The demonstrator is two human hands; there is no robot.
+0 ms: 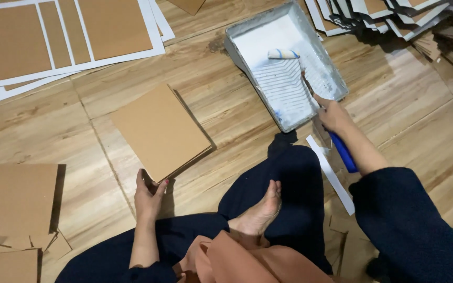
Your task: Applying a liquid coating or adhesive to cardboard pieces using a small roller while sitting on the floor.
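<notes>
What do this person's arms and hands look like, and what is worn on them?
Both hands are bare, with no gloves. The left hand has pink-red painted nails, and its forearm is uncovered up to a dark navy sleeve at the elbow. The right hand also leads to a bare forearm, then a loose dark navy sleeve. No rings or watch show.

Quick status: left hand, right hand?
Left hand: closed on the corner of the brown cardboard stack.
Right hand: closed on the paint roller handle, roller in the tray.

Wooden floor (226,110) with cardboard (159,130), tray (333,68)
</notes>
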